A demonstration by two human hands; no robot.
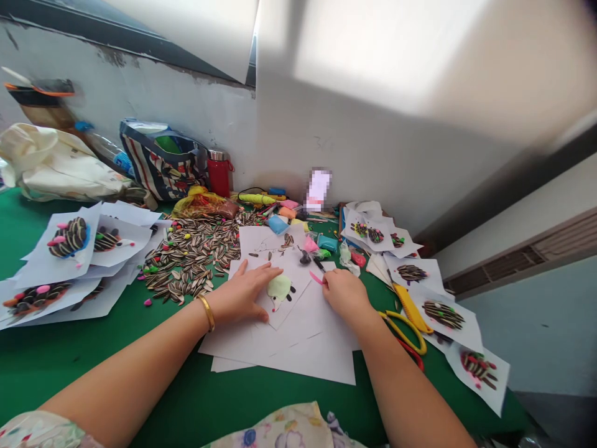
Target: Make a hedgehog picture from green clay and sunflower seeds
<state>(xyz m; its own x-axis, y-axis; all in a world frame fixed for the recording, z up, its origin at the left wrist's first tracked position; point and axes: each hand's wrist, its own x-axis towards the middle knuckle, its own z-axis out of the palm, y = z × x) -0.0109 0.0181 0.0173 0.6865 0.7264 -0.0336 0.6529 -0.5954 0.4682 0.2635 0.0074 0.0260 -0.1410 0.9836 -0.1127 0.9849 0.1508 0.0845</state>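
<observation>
1. Resting on the white paper (321,367) in the head view, the left hand (245,289) has its fingers spread and its thumb held out, just beside the pale green clay shape (278,287). A gold bracelet (206,313) circles the wrist.
2. The clay shape lies flat on the paper, with dark ovals (292,290) at its right edge and a small red ball (273,309) near its lower left.
3. The right hand (345,289), over the right part of the paper, pinches a pink strip (316,277) between thumb and fingers. A slim black thing (319,264) lies close to the fingertips, too small to identify.
4. Left of the paper, a heap of striped seeds (191,255) spreads across the green table (177,414); farther left are overlapping cards (41,249) bearing seed-and-clay animals.
5. Right of the paper are yellow-handled scissors (403,325), a yellow cutter (410,307) and more seed pictures (445,315).
6. Beyond the paper are clay packets (327,242) and a blurred phone (319,188); beyond it to the left stand a red flask (218,174) and a striped bag (140,155).
</observation>
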